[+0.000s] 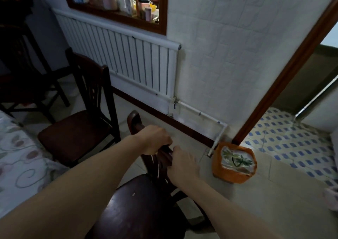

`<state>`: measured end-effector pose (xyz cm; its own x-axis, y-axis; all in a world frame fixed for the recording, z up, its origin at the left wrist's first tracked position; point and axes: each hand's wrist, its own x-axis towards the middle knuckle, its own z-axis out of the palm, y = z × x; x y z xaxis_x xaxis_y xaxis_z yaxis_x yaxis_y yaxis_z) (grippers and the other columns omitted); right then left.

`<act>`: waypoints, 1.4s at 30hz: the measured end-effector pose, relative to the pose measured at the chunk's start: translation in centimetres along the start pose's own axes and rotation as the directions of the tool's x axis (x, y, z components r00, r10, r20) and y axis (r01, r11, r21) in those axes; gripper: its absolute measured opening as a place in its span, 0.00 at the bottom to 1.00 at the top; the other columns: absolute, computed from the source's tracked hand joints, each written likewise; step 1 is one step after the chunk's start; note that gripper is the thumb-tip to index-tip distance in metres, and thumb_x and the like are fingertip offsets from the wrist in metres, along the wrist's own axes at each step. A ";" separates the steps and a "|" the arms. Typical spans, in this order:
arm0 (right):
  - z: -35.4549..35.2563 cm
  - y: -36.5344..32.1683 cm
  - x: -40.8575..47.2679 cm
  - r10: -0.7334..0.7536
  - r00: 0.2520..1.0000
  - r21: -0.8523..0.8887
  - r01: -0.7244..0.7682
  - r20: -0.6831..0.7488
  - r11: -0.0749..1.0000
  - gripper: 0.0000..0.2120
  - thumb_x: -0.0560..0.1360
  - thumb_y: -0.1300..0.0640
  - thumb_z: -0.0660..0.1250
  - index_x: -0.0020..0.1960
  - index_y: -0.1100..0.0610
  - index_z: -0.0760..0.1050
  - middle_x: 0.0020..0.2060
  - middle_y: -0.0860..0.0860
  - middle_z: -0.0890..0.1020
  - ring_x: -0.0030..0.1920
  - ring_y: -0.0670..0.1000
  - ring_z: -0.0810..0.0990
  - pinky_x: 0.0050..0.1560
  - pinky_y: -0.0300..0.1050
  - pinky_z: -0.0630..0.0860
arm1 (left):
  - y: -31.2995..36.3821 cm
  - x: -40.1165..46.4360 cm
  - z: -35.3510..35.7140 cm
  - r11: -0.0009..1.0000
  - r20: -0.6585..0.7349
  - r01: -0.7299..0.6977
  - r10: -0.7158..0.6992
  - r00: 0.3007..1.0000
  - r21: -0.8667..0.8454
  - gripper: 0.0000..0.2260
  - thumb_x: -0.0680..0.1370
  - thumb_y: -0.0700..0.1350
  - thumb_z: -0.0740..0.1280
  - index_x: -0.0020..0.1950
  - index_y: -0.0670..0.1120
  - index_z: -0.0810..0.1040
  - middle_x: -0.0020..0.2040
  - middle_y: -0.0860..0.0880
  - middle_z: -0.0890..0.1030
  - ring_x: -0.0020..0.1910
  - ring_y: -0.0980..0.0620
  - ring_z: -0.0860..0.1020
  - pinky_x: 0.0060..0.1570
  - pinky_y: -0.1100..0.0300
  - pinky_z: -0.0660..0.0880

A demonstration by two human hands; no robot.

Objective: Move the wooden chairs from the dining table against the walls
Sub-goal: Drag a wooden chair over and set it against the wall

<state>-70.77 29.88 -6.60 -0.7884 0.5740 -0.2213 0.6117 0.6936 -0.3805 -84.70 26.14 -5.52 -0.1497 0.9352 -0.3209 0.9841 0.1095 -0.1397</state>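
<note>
Both hands are clamped on the top rail of the near wooden chair point(139, 207), whose dark round seat fills the lower middle of the view. The left hand point(153, 139) wraps over the rail from above, fingers curled down its far side. The right hand point(182, 163) grips the rail and upper slats just beside it, so the two hands nearly touch, with a short stretch of dark wood showing between them. The rail's left end point(134, 118) sticks out past the left hand. The chair's back faces the radiator point(128, 63), and the chair stands on the pale tiled floor point(265, 202), apart from the dark skirting board point(164, 116) that runs below the radiator.

A second wooden chair point(78, 129) stands to the left of the held chair, nearer the radiator's left half, its back toward the radiator and its square seat facing away from it. Past that chair, farther from the radiator's right end, a third dark chair frame point(31, 85) sits in shadow; its details are hard to make out. A flower-patterned cloth point(20, 158) covers the tabletop edge at the left border, beside the second chair's seat.

To the right of the radiator, below its pipe, an orange bin point(234, 163) with a printed liner sits on the floor near a wooden door frame point(285, 70).
</note>
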 end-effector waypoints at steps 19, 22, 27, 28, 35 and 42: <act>-12.2 7.0 18.6 -0.222 0.973 -0.131 0.212 -0.068 0.969 0.15 0.76 0.58 0.67 0.61 0.59 0.69 0.58 0.57 0.79 0.58 0.56 0.79 0.52 0.46 0.74 | -7.2 16.6 -10.0 0.981 -0.094 0.183 -0.177 0.980 0.066 0.17 0.75 0.44 0.68 0.64 0.50 0.75 0.58 0.48 0.80 0.56 0.46 0.78 0.54 0.51 0.75; -13.8 8.7 22.3 -0.228 0.972 -0.156 0.218 -0.050 0.963 0.15 0.76 0.59 0.66 0.62 0.60 0.69 0.58 0.57 0.79 0.58 0.57 0.79 0.53 0.46 0.75 | -8.3 20.4 -11.0 0.978 -0.095 0.203 -0.198 0.976 0.042 0.17 0.75 0.45 0.68 0.64 0.51 0.75 0.57 0.48 0.80 0.55 0.45 0.79 0.54 0.49 0.77; -15.9 11.3 27.8 -0.198 0.980 -0.158 0.190 -0.031 0.969 0.15 0.76 0.60 0.66 0.61 0.60 0.69 0.57 0.57 0.79 0.56 0.56 0.79 0.47 0.45 0.71 | -9.9 26.1 -12.6 0.983 -0.084 0.173 -0.168 0.982 0.054 0.11 0.75 0.44 0.67 0.57 0.48 0.75 0.52 0.46 0.79 0.51 0.45 0.79 0.43 0.55 0.70; -16.3 11.8 28.8 -0.194 0.980 -0.164 0.187 -0.029 0.969 0.14 0.76 0.60 0.65 0.60 0.60 0.70 0.57 0.57 0.79 0.55 0.56 0.79 0.45 0.44 0.69 | -10.3 27.3 -12.7 0.986 -0.083 0.161 -0.156 0.984 0.054 0.10 0.75 0.44 0.67 0.56 0.48 0.75 0.52 0.46 0.79 0.51 0.45 0.78 0.42 0.55 0.69; -18.4 15.5 37.9 -0.138 0.990 -0.148 0.134 -0.023 0.980 0.11 0.74 0.62 0.66 0.54 0.55 0.69 0.52 0.58 0.79 0.46 0.55 0.78 0.28 0.39 0.59 | -14.8 37.0 -13.4 0.997 -0.102 0.033 -0.025 0.994 0.076 0.07 0.75 0.46 0.67 0.52 0.48 0.76 0.48 0.47 0.80 0.47 0.46 0.80 0.37 0.56 0.68; -18.9 16.4 47.0 -0.063 0.998 -0.141 0.061 -0.012 0.988 0.13 0.73 0.61 0.67 0.57 0.59 0.70 0.49 0.56 0.80 0.42 0.53 0.75 0.38 0.43 0.68 | -21.1 44.6 -13.7 0.993 -0.042 -0.109 0.111 0.993 0.042 0.07 0.76 0.48 0.65 0.51 0.48 0.76 0.48 0.47 0.80 0.47 0.47 0.79 0.40 0.57 0.70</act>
<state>-96.57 76.44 -6.30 -0.8247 0.5340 -0.1864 0.5656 0.7817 -0.2629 -110.81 70.15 -4.09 -0.0357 0.9550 -0.2946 0.9896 -0.0073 -0.1434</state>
